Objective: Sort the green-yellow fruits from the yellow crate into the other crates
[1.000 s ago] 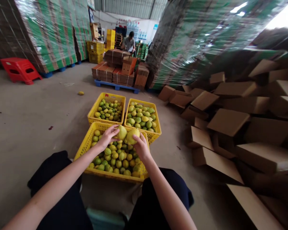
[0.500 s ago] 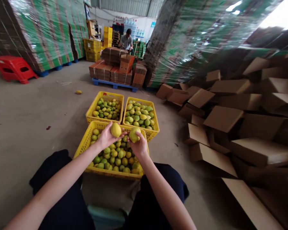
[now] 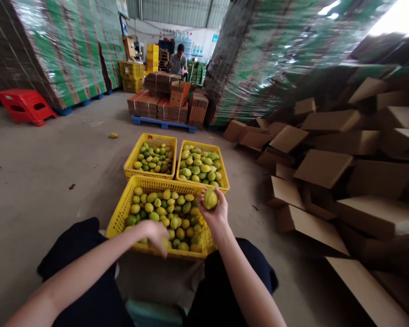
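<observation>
My right hand (image 3: 217, 213) is closed around a yellow-green lemon (image 3: 210, 199), held up over the right edge of the near yellow crate (image 3: 118, 217). Motion blurs my left hand (image 3: 156, 234), which is low over the front of that crate with the palm turned down. Its fingers are smeared, and whether a fruit is under them I cannot make out. Many green and yellow lemons (image 3: 171, 209) lie loose in the near crate. Behind it stand two more yellow crates, a left one (image 3: 150, 175) with smaller-looking lemons and a right one (image 3: 225, 181) with larger-looking ones.
Open cardboard boxes (image 3: 322, 168) lie heaped on the right. A blue pallet (image 3: 164, 123) of flattened cartons stands ahead, with a person (image 3: 178, 62) behind it. A red stool (image 3: 27, 106) and wrapped stacks (image 3: 71, 50) are at left. One lemon (image 3: 113, 135) lies on the floor.
My left hand has dropped from above the near crate's back rim to its front, and the lemon it held no longer shows. My right hand has moved right with its lemon.
</observation>
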Motion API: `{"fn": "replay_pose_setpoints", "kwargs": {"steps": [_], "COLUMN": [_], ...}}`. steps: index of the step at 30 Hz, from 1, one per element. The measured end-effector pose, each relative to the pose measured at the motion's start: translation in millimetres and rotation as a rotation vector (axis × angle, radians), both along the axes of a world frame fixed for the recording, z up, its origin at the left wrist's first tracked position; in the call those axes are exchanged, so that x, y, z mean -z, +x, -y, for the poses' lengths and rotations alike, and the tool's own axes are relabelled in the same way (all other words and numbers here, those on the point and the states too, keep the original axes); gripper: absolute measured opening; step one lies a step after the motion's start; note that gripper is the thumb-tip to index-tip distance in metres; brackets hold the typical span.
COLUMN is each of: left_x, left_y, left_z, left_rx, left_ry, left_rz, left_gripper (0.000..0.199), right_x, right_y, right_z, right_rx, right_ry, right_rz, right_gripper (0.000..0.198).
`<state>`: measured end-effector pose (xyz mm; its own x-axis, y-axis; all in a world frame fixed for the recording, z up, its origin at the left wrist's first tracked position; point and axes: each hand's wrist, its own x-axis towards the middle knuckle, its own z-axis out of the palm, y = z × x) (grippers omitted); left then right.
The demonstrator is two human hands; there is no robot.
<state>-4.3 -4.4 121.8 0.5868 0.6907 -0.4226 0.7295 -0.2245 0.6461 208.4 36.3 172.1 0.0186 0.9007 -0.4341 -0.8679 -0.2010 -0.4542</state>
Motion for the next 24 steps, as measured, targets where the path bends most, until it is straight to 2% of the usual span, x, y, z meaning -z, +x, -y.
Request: {"fn": "replay_pose_setpoints", "kwargs": {"steps": [1,3,5,7,9,11,14,16,17,19,22,23,24], "left_x": [-11.9,-32.5,-42.4,-40.7,-32.5,-24.3,-18.4,-17.0,-16.1,-13.3,-7.4,-5.5,-3.8], "left_y": [-15,-45,-70,-82,-81,-72,-60,-59,-60,-66,-76,-79,-83], "left_z": [-20,-54,-73,-77,-69,-56,-33,-19,-13,-5,1,2,2], "left_rx": [-0.071,-0.516,-0.828,-0.933,-0.878,-0.72,-0.322,-0.066,0.014,0.072,0.045,0.035,0.025], "left_ry": [0.066,0.386,0.575,0.592,0.56,0.537,0.398,0.226,0.144,0.053,0.134,0.178,0.213], "left_rz": [0.001,0.022,-0.034,-0.079,-0.09,-0.085,-0.086,-0.164,-0.238,-0.411,-0.536,-0.525,-0.499], "left_gripper": [0.047,0.054,0.053,0.046,0.036,0.032,0.03,0.031,0.034,0.04,0.044,0.045,0.046], "right_x": [-1,-3,-3,-2,3,12,33,49,56,70,84,87,90], "right_y": [0,0,0,0,-3,-9,-28,-44,-50,-59,-58,-55,-51], "right_z": [2,5,5,4,2,0,9,24,34,57,85,89,89], "right_rx": [-0.016,-0.04,-0.045,-0.046,-0.066,-0.119,-0.307,-0.468,-0.541,-0.747,-1.142,-1.172,-1.119], "right_ry": [0.005,0.011,0.002,-0.016,-0.037,-0.053,0.004,0.043,0.044,0.012,0.013,0.053,0.11], "right_rz": [-0.002,-0.01,-0.021,-0.015,0.037,0.155,0.385,0.475,0.496,0.508,0.543,0.588,0.647], "right_gripper": [0.009,0.01,0.009,0.01,0.012,0.016,0.022,0.022,0.022,0.022,0.022,0.023,0.024]}}
